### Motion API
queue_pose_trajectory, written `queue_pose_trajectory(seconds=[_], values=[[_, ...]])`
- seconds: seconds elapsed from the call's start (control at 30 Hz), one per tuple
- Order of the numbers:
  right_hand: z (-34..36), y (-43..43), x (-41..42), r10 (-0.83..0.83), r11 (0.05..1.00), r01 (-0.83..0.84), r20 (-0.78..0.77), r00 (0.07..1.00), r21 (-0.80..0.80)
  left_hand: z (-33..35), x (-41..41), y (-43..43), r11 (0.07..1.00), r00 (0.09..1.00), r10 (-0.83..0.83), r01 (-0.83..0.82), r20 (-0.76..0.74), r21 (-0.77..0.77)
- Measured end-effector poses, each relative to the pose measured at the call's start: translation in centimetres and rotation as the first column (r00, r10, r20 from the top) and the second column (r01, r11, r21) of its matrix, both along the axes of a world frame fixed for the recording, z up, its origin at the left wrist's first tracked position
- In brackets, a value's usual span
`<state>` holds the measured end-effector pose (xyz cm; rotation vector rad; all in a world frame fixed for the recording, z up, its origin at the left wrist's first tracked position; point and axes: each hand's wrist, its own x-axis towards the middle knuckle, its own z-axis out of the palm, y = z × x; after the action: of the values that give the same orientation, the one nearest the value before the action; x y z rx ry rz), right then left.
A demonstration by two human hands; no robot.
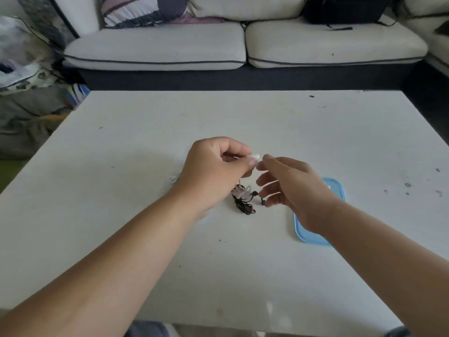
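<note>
My left hand [213, 166] hovers over the middle of the white table [121, 178] and pinches a small pale piece [255, 156] between thumb and forefinger. A thin strand hangs from that hand down to a small tangle of black cord and pinkish bits [243, 200] lying on the table. My right hand [291, 188] is just to the right, fingers spread and relaxed, its forefinger tip close to the pale piece; whether it touches is unclear. A little white cord loop [173, 180] peeks out left of my left wrist.
A light blue flat lid [313, 234] lies on the table under my right wrist, partly hidden. A pale sofa [155, 45] with a striped cushion [143, 10] and a black bag [345, 8] stands beyond the far table edge. Cluttered fabric sits at the left.
</note>
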<state>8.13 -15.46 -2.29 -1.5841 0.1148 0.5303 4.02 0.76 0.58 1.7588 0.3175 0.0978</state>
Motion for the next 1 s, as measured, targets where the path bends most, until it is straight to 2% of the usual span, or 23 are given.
queue_pose_trajectory(seconds=[0.17,0.23,0.3,0.4,0.53,0.6,0.7,0.77,0.87,0.93,1.0], values=[[-0.3,4.7,-1.4,0.298,0.954,-0.297,0.073,0.952,-0.027,0.3,-0.5,3.2,0.988,0.992,0.126,-0.126,-0.009,-0.087],[-0.5,6.1,-1.8,0.351,0.936,-0.344,0.111,0.93,-0.077,0.2,-0.6,3.7,0.988,0.991,0.13,-0.13,-0.011,-0.079],[-1.2,7.1,-1.9,0.362,0.928,-0.342,0.148,0.92,-0.146,-0.2,-0.7,4.7,0.992,0.992,0.127,-0.127,0.022,0.018],[-2.5,7.6,-2.1,0.3,0.946,-0.272,0.159,0.94,-0.177,-1.4,-0.6,6.8,0.959,0.995,0.093,-0.1,0.041,0.265],[-2.9,7.4,-1.8,0.197,0.971,-0.166,0.191,0.962,-0.17,-3.6,-0.8,8.6,0.926,0.999,0.007,0.009,-0.041,0.377],[-2.8,7.3,-1.7,0.167,0.976,-0.135,0.189,0.968,-0.17,-4.4,-1.2,9.0,0.863,0.996,-0.06,0.087,-0.069,0.498],[-2.9,7.1,-1.6,0.146,0.978,-0.112,0.193,0.97,-0.174,-5.1,-1.4,9.3,0.715,0.985,-0.149,0.165,-0.082,0.68],[-3.0,7.0,-1.7,0.161,0.972,-0.119,0.206,0.965,-0.203,-5.2,-1.5,9.2,0.605,0.969,-0.201,0.237,-0.143,0.76],[-3.7,7.0,-1.7,0.25,0.937,-0.161,0.272,0.929,-0.311,-5.2,-1.8,8.5,0.471,0.95,-0.263,0.279,-0.169,0.837],[-4.2,6.8,-1.7,0.342,0.882,-0.186,0.316,0.885,-0.433,-5.3,-2.1,8.2,0.438,0.944,-0.289,0.278,-0.159,0.855],[-4.6,6.8,-1.7,0.394,0.852,-0.207,0.327,0.859,-0.481,-5.5,-2.3,8.1,0.402,0.93,-0.305,0.32,-0.204,0.858]])
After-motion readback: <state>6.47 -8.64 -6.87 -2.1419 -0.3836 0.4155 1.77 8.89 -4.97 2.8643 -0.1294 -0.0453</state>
